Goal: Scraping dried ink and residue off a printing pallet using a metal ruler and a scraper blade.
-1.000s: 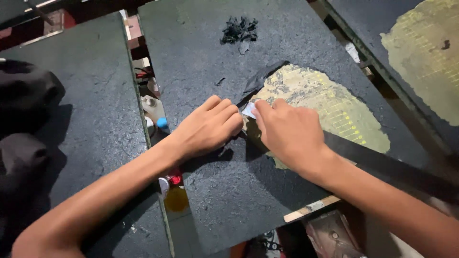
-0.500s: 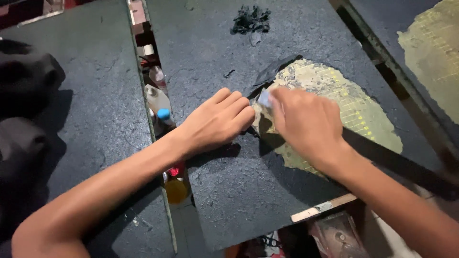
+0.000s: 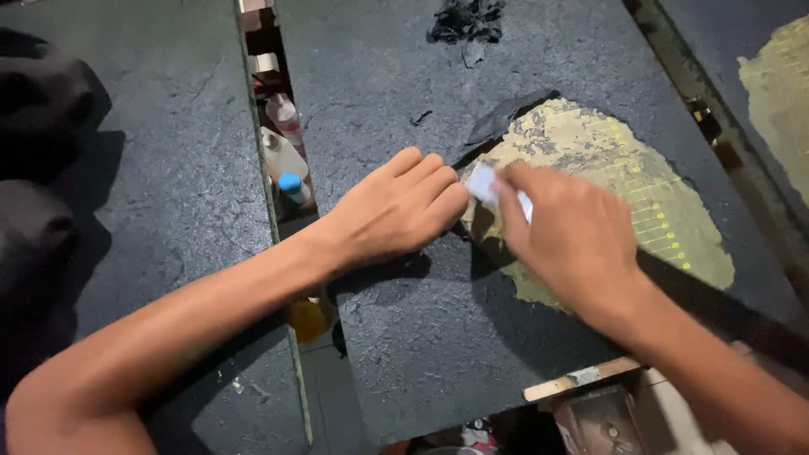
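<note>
A dark, rough-coated board (image 3: 404,354) lies in front of me, with a yellowish bare patch (image 3: 624,185) where the coating is gone. My left hand (image 3: 396,211) presses flat on the dark coating just left of the patch edge, fingers together. My right hand (image 3: 573,236) grips a small pale scraper (image 3: 484,181), its blade at the edge of the patch close to my left fingertips. A curled flap of dark coating (image 3: 506,114) lifts at the patch's upper left. A heap of dark scraps (image 3: 463,21) lies at the board's far end.
A second dark board (image 3: 152,168) lies to the left, with dark bundles (image 3: 42,152) on its left side. In the gap between boards stand plastic bottles (image 3: 282,156). Another board with a yellowish patch (image 3: 775,101) is at the right. A wooden strip (image 3: 581,377) shows below.
The view has drifted so the hands sit slightly lower right. My right hand has shifted with the scraper along the patch edge; my left hand stays pressed flat beside it.
</note>
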